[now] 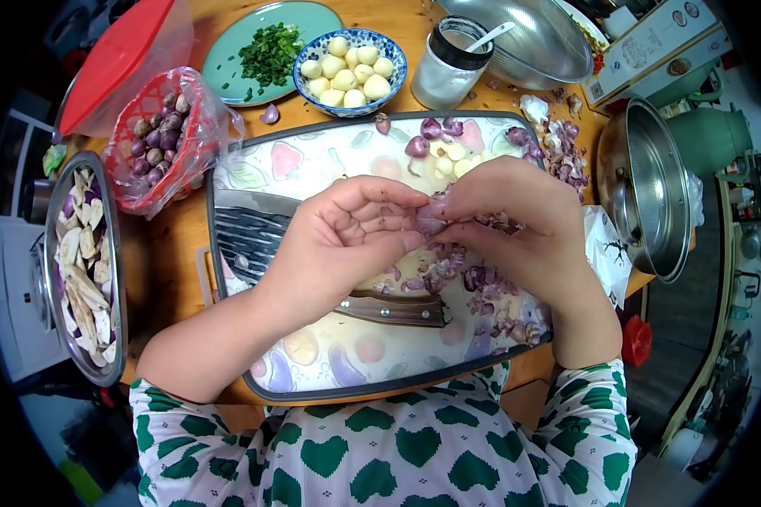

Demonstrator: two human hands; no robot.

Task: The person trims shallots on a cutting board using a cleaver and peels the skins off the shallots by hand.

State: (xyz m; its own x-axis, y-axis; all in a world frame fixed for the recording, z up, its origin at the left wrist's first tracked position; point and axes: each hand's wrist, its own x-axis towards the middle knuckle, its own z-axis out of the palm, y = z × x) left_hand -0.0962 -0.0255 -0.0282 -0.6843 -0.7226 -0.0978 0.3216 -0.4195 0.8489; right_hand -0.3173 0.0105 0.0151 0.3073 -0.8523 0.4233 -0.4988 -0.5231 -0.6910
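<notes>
Above the cutting board (380, 372), my left hand (338, 237) and my right hand (524, 220) meet, both closed on a small purple shallot (431, 216). Thumbs and fingertips of both pinch its skin; the right fingers hide part of it. Beneath them lies a cleaver with a dark ribbed blade (249, 237) and a wooden handle (393, 309). Loose purple skins (503, 313) are scattered under and beside my right hand. Beyond it sit pale peeled cloves (450, 160) and several unpeeled shallots (418, 146).
Behind the board stand a green plate (220, 55) with chopped greens, a blue-patterned bowl (351, 108) of peeled bulbs, a jar (448, 72) and a metal strainer (533, 59). Left are a red basket (148, 198) of shallots and a tray (117, 287) of eggplant pieces. Steel basin (651, 186) at right.
</notes>
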